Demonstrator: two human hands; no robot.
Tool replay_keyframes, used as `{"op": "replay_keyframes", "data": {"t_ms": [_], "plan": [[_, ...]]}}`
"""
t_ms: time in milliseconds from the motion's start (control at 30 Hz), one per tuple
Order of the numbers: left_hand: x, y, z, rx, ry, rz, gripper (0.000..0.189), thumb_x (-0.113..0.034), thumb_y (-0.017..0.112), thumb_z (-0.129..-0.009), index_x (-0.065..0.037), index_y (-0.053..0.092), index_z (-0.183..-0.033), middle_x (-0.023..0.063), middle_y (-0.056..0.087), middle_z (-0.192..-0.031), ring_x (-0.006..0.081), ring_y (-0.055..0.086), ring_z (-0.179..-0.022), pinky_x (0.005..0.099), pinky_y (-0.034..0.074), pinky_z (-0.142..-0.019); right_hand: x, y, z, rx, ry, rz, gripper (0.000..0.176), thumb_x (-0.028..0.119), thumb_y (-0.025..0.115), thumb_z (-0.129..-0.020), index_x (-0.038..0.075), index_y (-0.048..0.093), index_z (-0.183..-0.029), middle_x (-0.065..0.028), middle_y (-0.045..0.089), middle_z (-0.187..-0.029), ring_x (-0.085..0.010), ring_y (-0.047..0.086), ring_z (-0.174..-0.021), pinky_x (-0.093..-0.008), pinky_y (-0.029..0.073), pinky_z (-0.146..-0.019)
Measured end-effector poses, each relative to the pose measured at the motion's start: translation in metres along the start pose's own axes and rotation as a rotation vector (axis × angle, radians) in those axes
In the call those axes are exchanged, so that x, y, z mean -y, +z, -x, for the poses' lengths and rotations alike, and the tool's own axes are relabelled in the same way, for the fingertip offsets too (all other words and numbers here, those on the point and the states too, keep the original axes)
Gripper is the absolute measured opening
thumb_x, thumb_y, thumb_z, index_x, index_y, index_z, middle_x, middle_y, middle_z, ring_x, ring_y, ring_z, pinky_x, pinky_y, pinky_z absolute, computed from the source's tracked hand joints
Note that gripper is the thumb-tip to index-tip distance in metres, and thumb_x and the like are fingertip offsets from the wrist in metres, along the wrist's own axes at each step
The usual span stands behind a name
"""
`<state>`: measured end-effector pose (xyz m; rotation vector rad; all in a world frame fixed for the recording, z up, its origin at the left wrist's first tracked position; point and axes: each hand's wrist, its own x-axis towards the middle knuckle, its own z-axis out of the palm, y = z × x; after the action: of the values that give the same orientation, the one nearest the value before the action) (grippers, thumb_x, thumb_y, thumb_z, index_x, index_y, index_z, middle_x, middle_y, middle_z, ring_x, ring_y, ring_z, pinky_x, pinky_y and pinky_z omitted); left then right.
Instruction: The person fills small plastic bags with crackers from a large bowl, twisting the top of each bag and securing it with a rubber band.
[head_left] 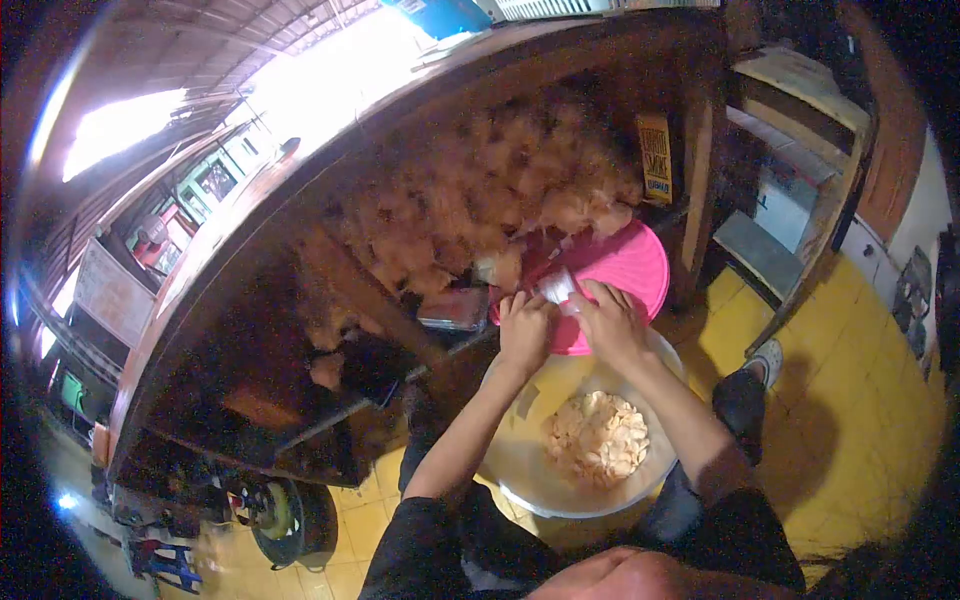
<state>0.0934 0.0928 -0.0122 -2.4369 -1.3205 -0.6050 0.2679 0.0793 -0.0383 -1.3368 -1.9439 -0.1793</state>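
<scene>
Between my two hands is a small whitish, see-through plastic bag (558, 288), held above a bright pink plastic tray or lid (640, 265). My left hand (526, 332) has its fingers curled at the bag's left side. On the right side, the fingers of my right hand (612, 322) close on it as well. Below my forearms stands a wide metal basin (520, 425), and a heap of pale, thin chips (600, 438) lies in it. What the bag contains, if anything, is too small to tell.
A wooden counter (560, 50) curves over a shelf piled with many brown packets (480, 190). A yellow box (655, 160) leans by a post. A flat clear-wrapped stack (452, 309) lies left of the pink tray. A dark tub (295, 525) stands on yellow floor tiles.
</scene>
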Motion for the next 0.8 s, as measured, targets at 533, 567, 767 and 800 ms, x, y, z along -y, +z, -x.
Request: {"op": "replay_keyframes", "data": {"t_ms": [533,567,767,800], "plan": [[-0.008,0.004,-0.006,-0.123,-0.058,0.439,0.013,-0.010,0.067,-0.072,-0.009,0.066,-0.084,0.0126,0.062,-0.081,0.0323,0.058,-0.081,0.0441,0.043,-0.072,-0.005,-0.041,-0.003,0.356,0.424,-1.214,0.009,0.010,0.063,-0.091,0.003,0.066,-0.089,-0.0008,0.062,-0.088,-0.0109,0.061,-0.081,-0.0245,0.049,-0.074],[-0.009,0.005,-0.009,-0.123,-0.072,0.402,0.015,-0.008,0.068,-0.070,-0.008,0.067,-0.085,0.0133,0.062,-0.082,0.0330,0.059,-0.082,0.0438,0.045,-0.073,-0.006,-0.047,-0.002,0.327,0.472,-1.354,0.008,0.012,0.064,-0.091,0.004,0.066,-0.091,-0.0006,0.062,-0.086,-0.0105,0.059,-0.076,-0.0239,0.049,-0.070],[0.010,0.003,0.001,-0.082,-0.112,0.402,0.026,-0.003,0.068,-0.065,-0.006,0.068,-0.091,0.0158,0.064,-0.088,0.0356,0.061,-0.085,0.0435,0.048,-0.076,0.000,-0.093,-0.007,0.118,0.649,-1.491,0.011,0.018,0.061,-0.095,0.008,0.063,-0.093,0.0013,0.059,-0.070,-0.0064,0.055,-0.054,-0.0196,0.039,-0.045],[0.011,-0.008,0.006,-0.171,-0.148,0.394,0.029,-0.002,0.068,-0.064,-0.006,0.069,-0.093,0.0162,0.065,-0.091,0.0364,0.062,-0.086,0.0438,0.049,-0.076,-0.001,-0.091,-0.004,0.108,0.658,-1.498,0.011,0.018,0.061,-0.095,0.008,0.063,-0.093,0.0013,0.059,-0.070,-0.0064,0.055,-0.054,-0.0196,0.039,-0.045]]}}
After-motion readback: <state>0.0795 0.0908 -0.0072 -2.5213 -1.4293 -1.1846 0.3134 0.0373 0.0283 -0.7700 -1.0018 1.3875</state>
